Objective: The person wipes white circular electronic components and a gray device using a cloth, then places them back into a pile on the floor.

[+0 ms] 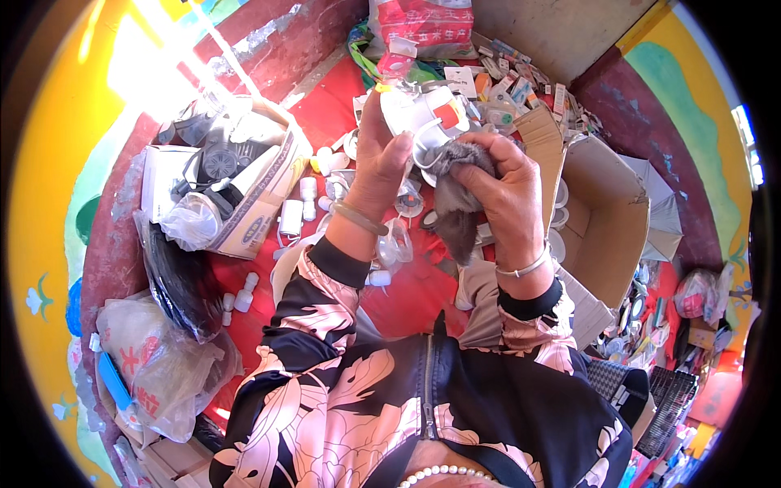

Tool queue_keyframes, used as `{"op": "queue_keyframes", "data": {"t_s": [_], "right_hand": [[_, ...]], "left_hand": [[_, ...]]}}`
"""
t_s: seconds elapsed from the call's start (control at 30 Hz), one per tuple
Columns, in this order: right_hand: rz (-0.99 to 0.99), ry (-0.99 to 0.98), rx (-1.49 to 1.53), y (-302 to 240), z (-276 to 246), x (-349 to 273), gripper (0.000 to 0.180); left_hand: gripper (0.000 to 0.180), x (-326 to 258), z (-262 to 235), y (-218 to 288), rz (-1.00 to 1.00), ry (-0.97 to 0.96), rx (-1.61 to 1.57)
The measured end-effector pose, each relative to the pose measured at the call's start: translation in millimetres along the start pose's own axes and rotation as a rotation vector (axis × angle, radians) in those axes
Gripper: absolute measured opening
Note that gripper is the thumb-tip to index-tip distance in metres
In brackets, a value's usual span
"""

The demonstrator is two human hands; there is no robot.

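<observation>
My left hand (376,167) is raised in front of me, closed around a white plastic device (406,114) with a rounded body. A white cord (422,140) loops down from it, and a small orange-and-white label (449,114) shows on its right side. I cannot make out exactly what kind of device it is. In my right hand (514,191) a crumpled grey cloth (457,207) is pinched between thumb and fingers. The cloth's upper part touches the lower right of the white device, and its loose end hangs down.
Below lies a red cloth (407,301) strewn with white plastic fittings (290,218). A cardboard box (264,207) of appliances stands left, an open cardboard box (602,215) right. Small packages (521,89) are heaped at the back. A plastic bag (142,350) sits at lower left.
</observation>
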State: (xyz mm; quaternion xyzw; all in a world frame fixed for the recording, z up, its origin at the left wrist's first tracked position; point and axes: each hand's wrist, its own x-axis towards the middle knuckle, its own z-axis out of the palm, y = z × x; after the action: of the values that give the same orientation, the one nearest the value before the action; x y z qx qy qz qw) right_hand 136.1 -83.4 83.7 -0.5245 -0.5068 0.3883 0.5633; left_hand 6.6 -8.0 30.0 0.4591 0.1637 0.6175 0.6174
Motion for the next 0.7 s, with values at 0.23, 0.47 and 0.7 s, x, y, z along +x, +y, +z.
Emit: {"op": "queue_keyframes", "data": {"t_s": [0.23,0.47,0.7], "right_hand": [[-0.231,0.056,-0.039,18.4,13.6,-1.1,0.026],[-0.153,-0.110,-0.348,16.2,-2.6,7.8,0.023],[-0.238,-0.030,-0.586,9.5,-1.2,3.7,0.022]], "left_hand": [[0.067,1.9,-11.2,-12.0,-0.016,-0.022,-0.092],[0.064,-0.1,-5.9,-9.0,-0.012,0.045,-0.166],[0.062,2.8,-10.8,-17.5,0.109,0.000,-0.015]]}}
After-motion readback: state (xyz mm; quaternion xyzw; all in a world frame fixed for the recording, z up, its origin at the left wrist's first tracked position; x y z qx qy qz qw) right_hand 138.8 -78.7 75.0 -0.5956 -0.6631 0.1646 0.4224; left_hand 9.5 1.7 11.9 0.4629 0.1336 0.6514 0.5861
